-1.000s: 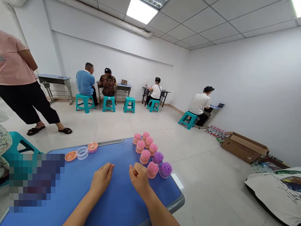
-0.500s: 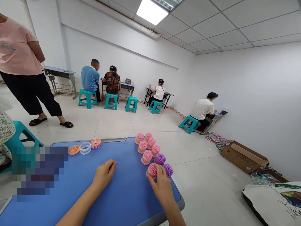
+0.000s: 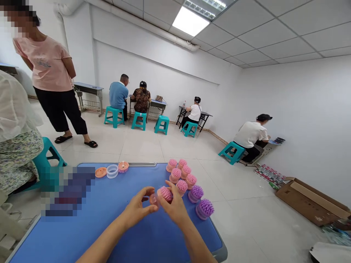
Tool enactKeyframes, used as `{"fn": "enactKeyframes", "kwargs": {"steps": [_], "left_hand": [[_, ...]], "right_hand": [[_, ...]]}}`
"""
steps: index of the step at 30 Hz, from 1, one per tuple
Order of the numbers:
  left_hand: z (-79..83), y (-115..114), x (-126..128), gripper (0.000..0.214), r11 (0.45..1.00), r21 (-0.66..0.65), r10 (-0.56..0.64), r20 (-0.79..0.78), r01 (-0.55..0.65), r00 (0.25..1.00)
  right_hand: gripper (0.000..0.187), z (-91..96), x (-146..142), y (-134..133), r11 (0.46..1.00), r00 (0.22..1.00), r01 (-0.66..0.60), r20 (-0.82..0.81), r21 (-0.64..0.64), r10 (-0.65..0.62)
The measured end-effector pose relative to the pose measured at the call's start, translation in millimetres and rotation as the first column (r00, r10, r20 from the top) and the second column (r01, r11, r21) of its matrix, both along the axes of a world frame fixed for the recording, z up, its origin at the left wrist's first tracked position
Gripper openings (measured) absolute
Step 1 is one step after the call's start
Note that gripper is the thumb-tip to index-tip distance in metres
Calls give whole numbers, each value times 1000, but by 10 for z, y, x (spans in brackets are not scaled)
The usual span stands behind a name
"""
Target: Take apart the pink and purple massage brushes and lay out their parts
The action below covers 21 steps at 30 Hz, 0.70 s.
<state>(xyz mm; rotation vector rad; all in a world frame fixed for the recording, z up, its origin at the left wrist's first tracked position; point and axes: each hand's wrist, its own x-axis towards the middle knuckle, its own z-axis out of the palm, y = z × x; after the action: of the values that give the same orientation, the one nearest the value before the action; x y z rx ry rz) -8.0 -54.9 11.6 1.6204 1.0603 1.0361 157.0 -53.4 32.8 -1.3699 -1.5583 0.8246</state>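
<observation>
- The pink brush (image 3: 165, 194) is up off the table between your hands, tilted, its bristles toward your right; it stood beside the purple brushes (image 3: 205, 209) half a second ago, so its old spot is vacated.
- Your right hand (image 3: 177, 208) grips it around the bristle end; your left hand (image 3: 138, 206) curls about its base, though you can't tell from here whether those fingers press on it.
- Just right of and beyond the grip, six other pink brushes (image 3: 174, 176) stand in rows with the two purple ones.
- Beyond it to the left lie an orange disc (image 3: 101, 172), a clear ring (image 3: 112, 171) and an orange brush head (image 3: 123, 167).
- Beneath the grip is the blue table (image 3: 159, 237).
- Well beyond are teal stools (image 3: 161, 125), seated people (image 3: 117, 94) and a standing person (image 3: 53, 69).
</observation>
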Motion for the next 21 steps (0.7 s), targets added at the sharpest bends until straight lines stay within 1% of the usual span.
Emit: {"fn": "enactKeyframes", "kwargs": {"steps": [1,3,5,7,10,13,16,21], "left_hand": [[8,-4,-13,57,1000,-14,1,54,0,999],[5,16,-57,62,996,-18,84,98,-83,992],[-15,64,-119,57,980,-29,199,124,-197,972],[-34,120,-184,49,969,-32,246,145,-244,958],[-50,184,-258,44,964,-29,264,140,-263,954],[-67,218,-298,49,956,-61,294,118,-289,949],[-94,227,-309,52,951,-97,303,82,-295,949],[-118,188,-267,54,950,-108,295,10,-293,955]], "right_hand": [[53,34,-89,74,999,997,-41,-66,-28,39],[53,69,-265,217,988,975,-131,-192,-79,113],[53,47,-413,328,971,937,-210,-307,-116,165],[51,-22,-501,390,953,888,-269,-420,-141,189],[54,-145,-481,412,921,828,-341,-525,-190,199],[59,-217,-347,430,911,813,-330,-564,-249,141],[54,-255,-250,482,892,784,-341,-614,-298,95],[48,-304,-283,517,825,749,-438,-652,-358,114]]}}
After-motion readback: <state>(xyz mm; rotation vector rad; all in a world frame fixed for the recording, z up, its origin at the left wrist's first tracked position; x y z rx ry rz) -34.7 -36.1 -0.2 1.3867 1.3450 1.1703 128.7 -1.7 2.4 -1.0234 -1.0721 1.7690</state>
